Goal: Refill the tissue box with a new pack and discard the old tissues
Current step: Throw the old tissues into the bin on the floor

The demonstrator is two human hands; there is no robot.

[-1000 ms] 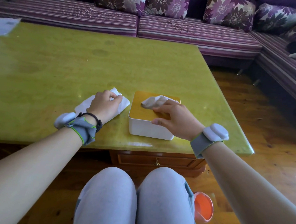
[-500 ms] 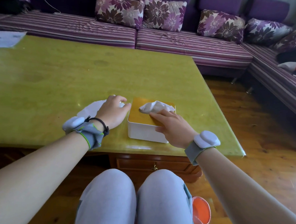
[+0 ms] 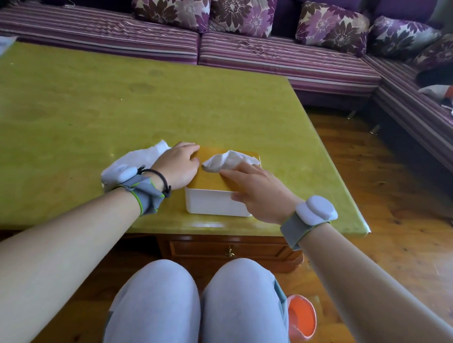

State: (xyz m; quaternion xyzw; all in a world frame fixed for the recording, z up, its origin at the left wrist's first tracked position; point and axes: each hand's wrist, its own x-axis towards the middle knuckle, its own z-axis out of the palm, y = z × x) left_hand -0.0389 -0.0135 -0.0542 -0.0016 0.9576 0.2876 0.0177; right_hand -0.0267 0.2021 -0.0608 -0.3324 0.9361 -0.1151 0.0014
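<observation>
Yellow-green coffee table (image 3: pixel 171 110), purple striped sofa (image 3: pixel 278 58) behind. Tissue box (image 3: pixel 215 205) between both hands, wooden lid (image 3: pixel 209 178) on, tissue (image 3: pixel 228 159) poking up. Left hand (image 3: pixel 177 164) curled against box's left edge, loose tissues (image 3: pixel 131 163) just beyond its knuckles; closed on anything, cannot tell. Right hand (image 3: pixel 258 191) spread flat on lid, fingers apart, grasping nothing. Risk: lifting lid unevenly, snagging tissue, tipping box. Orange bin (image 3: pixel 301 317) below right forearm.

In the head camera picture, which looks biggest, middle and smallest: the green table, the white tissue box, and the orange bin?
1. Green table
2. White tissue box
3. Orange bin, though it is partly hidden and nearer the camera, so box versus bin is unsure.
</observation>
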